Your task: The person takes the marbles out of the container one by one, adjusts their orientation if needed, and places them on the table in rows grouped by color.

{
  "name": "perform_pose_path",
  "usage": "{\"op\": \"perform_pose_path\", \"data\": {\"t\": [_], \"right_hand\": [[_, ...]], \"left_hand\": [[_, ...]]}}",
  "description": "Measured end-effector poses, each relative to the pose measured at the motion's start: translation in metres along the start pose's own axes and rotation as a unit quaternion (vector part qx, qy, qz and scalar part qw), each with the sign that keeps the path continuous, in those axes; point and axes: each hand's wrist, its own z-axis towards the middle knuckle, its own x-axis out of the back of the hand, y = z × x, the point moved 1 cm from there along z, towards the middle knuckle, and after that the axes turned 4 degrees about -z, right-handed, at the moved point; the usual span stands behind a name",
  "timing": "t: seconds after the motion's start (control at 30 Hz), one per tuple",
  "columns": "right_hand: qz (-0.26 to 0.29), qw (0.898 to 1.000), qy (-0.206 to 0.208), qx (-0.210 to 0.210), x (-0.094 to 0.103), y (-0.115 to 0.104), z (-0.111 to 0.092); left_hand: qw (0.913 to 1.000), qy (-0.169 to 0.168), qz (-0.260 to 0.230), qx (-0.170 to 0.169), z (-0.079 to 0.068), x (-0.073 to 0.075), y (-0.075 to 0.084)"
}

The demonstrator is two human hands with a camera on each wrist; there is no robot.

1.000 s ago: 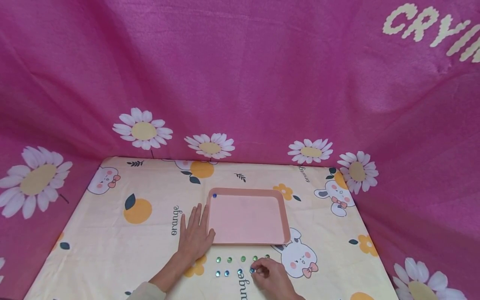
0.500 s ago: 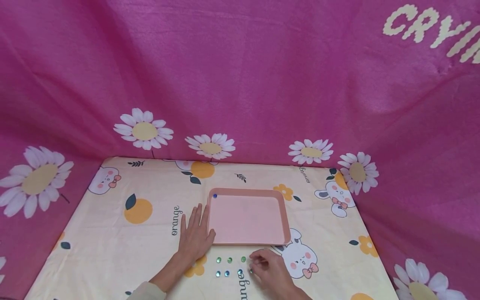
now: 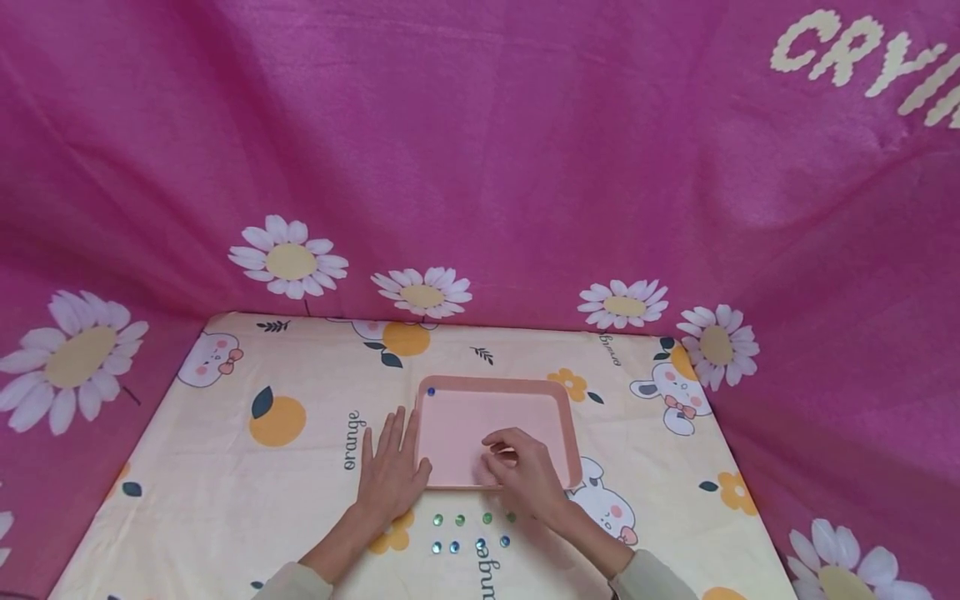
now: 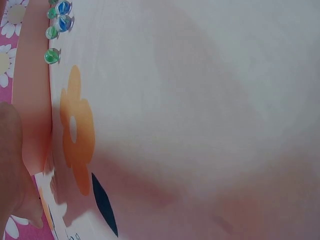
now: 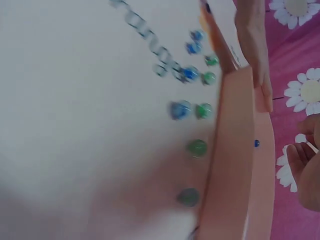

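Observation:
A shallow pink tray (image 3: 491, 383) lies on the table with one dark blue marble (image 3: 431, 392) in its far left corner. My left hand (image 3: 388, 475) lies flat with spread fingers along the tray's left side, thumb at its near corner. Over the tray's near half, my right hand (image 3: 521, 467) hovers with thumb and fingers bent towards each other; whether anything is between the fingertips is hidden. In front of the tray run two rows of marbles: green-streaked marbles (image 3: 460, 520) nearer the tray and blue-streaked marbles (image 3: 454, 547) behind them. The right wrist view blurs them.
The table wears a cream cloth (image 3: 210, 467) printed with oranges, bunnies and flowers. Pink curtains (image 3: 480, 167) with daisies rise at the back and both sides. The tray has a low raised wall (image 5: 235, 145) all round.
My right hand has risen from beside the blue row, past the green row, to above the tray's near half. My left hand and the marble in the tray keep their places.

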Motion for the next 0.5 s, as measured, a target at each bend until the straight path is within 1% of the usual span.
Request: {"op": "perform_pose_path", "data": {"t": [0.23, 0.37, 0.5], "right_hand": [[-0.02, 0.999, 0.017, 0.031, -0.013, -0.005, 0.04], [-0.033, 0.999, 0.019, 0.03, -0.022, -0.004, 0.059], [-0.026, 0.999, 0.014, 0.027, -0.032, 0.0, 0.074]], "left_hand": [[1.0, 0.0, 0.001, -0.004, 0.0, 0.001, 0.0], [1.0, 0.002, 0.003, -0.008, 0.0, 0.002, 0.001], [0.9999, 0.006, 0.006, -0.013, 0.0, 0.002, 0.001]]}}
